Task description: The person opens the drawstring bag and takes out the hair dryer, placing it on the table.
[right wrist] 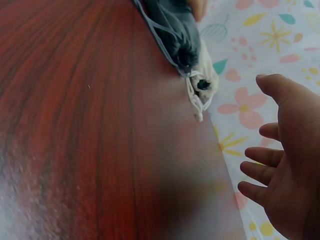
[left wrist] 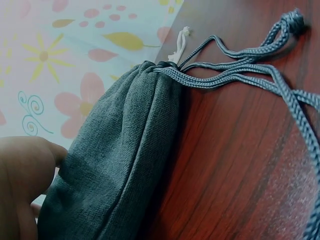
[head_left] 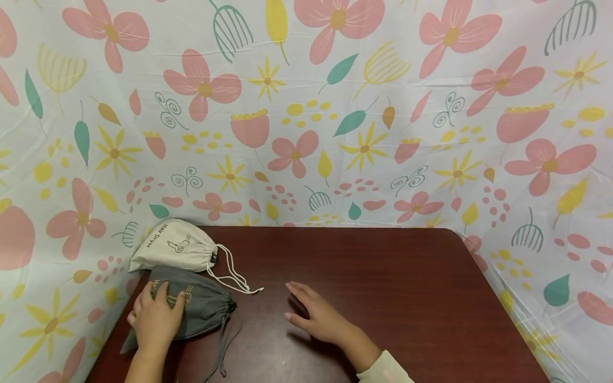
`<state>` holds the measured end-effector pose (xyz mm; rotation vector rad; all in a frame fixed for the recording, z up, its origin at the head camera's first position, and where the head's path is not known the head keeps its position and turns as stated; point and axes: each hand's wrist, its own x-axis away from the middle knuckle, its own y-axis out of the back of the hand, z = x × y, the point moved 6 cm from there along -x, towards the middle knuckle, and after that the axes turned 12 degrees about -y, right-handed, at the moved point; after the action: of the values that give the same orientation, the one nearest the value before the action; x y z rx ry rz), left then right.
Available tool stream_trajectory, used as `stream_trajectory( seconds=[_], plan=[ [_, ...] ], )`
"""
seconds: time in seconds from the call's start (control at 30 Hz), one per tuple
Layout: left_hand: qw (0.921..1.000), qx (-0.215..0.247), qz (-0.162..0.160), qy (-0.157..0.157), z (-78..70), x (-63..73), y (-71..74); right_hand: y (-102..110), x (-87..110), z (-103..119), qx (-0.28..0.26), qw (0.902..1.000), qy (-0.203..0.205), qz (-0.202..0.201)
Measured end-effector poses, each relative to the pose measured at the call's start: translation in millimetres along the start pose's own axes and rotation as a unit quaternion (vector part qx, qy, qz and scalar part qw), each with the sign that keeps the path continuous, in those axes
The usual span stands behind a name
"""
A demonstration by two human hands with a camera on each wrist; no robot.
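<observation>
"White cloth (head_left: 335,96), printed with pink flowers and yellow and green leaves, rises behind me and down both sides."

"And what are you working on?"

"Dark red-brown wood grain: a table (head_left: 383,276) with a rounded far right corner."

"What lies on it?"

"Two cloth bags, both at the left. A grey bag (head_left: 203,311) lies on its side nearer me, its gathered neck pointing right. Just beyond it, at the far left corner, is a cream bag (head_left: 191,244), its neck to the right too."

"Where are your hands?"

"My left hand (head_left: 158,316) is over the wider end of the grey bag, fingers spread and slightly bent, touching the fabric. Whether they grip it or only rest on it, I cannot tell. My right hand (head_left: 318,316) is well apart from both bags, over the middle of the table, fingers loosely stretched out, thumb away from them, holding nothing. A pale sleeve (head_left: 385,369) ends above that wrist."

"Anything smaller?"

"A grey cord (head_left: 222,346) trails from the grey neck towards me, and a white cord (head_left: 233,272) loops from the cream one. Smallest are the prints: a dark dryer drawing (head_left: 179,243) beside the words 'Hair Dryer' on the cream bag, and a gold print (head_left: 189,295) partly covered by my left hand."
</observation>
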<state>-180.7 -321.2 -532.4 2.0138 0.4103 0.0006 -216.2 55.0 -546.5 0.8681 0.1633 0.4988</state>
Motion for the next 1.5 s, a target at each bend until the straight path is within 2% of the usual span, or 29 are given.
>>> stream_trajectory(
  seconds=[0.13, 0.6, 1.0, 1.5],
  plan=[
    [1.0000, 0.001, 0.002, 0.000, -1.2, 0.3, 0.1, -5, -0.4, 2, 0.001, 1.0000, 0.005, 0.001],
    [0.9994, 0.021, -0.027, -0.005, -9.3, 3.0, 2.4, -19, -5.5, 15, 0.007, 0.9996, 0.025, 0.011],
    [0.9990, 0.031, -0.031, -0.012, -15.8, 4.9, -0.5, -28, -13.8, 23, 0.002, 0.9992, 0.023, 0.031],
    [0.9989, 0.040, -0.001, -0.026, -28.6, 9.8, -8.4, -43, -24.5, 31, 0.028, 0.9982, 0.044, 0.028]
  ],
)
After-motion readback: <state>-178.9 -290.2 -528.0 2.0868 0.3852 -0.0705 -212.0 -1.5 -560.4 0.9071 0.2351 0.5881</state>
